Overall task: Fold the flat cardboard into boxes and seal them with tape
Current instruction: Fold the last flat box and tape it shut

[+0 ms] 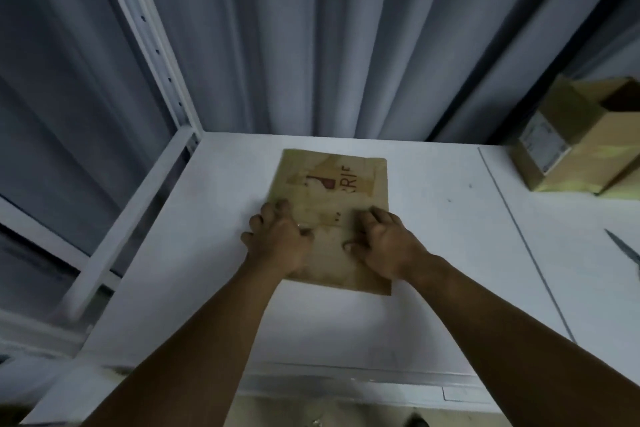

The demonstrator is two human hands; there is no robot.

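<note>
I look down over a grey pleated curtain [346, 45] onto the white worktop [450, 270]. The flat cardboard [346, 177] lies near the middle of it, red print facing up, old tape across the far part. An open box [581, 149] sits at the far right corner, well apart. My left hand [277, 239] curls its fingers round the cardboard's left edge. My right hand [388, 239] rests bent fingers on top; I cannot tell whether they pinch anything. A blurred blade-like tool [623, 250] lies at the right border.
</note>
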